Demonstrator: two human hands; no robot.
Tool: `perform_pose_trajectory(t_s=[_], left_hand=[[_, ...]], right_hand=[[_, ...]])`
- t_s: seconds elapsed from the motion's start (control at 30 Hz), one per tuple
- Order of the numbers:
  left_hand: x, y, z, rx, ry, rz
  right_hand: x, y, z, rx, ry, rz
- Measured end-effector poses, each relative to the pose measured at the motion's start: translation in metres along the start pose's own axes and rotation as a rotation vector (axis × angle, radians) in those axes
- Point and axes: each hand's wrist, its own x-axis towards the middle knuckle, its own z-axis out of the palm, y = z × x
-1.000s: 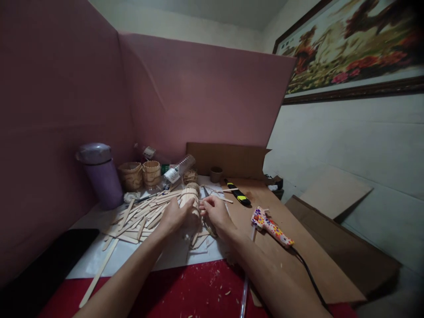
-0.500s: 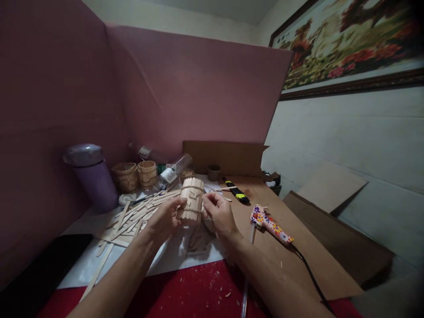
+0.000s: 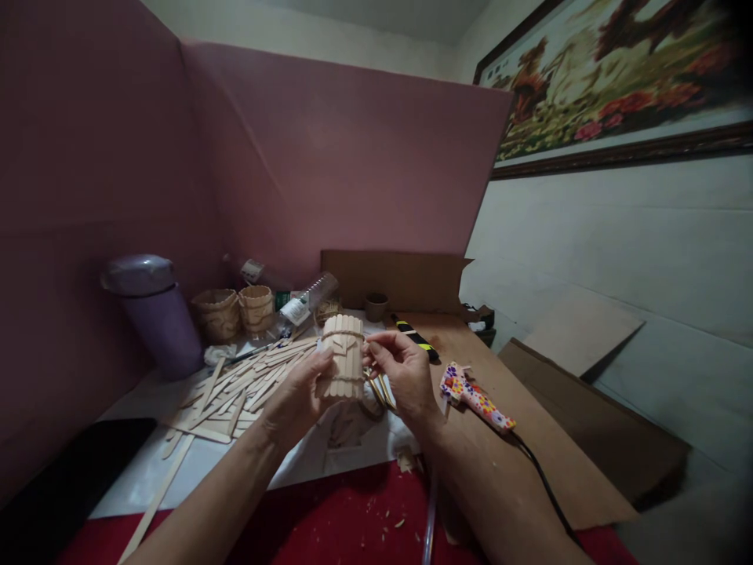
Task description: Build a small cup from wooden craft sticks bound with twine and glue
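Note:
My left hand [image 3: 303, 384] is closed around the left side of a small cup [image 3: 343, 359] built from upright craft sticks. Two twine bands circle the cup, and small wood chips form a raised pattern between them. At the cup's right side is my right hand [image 3: 405, 377], thumb and forefinger pinched together. Whatever lies between those fingertips is too small to make out. Just below the right fingers, gold-coloured loops [image 3: 382, 390] lie on the white sheet.
Loose craft sticks [image 3: 259, 380] are heaped at left, near a purple tumbler [image 3: 158, 322] and two decorated cups [image 3: 256, 310]. A plastic bottle [image 3: 306, 302] leans behind. To the right lie a utility knife [image 3: 417, 339] and a corded, flower-patterned glue gun [image 3: 476, 399] on cardboard [image 3: 529, 463].
My right hand has turned and shifted slightly right, its pinched fingers still by the cup. The gold loops below it now show more. The view has moved a little.

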Motion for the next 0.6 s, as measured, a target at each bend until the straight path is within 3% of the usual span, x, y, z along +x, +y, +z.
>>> perform_pose_trajectory(t_s=[0.6], left_hand=[[-0.005, -0.002, 0.013, 0.144, 0.009, 0.077]], right_hand=[[-0.004, -0.004, 0.001, -0.111, -0.058, 0.075]])
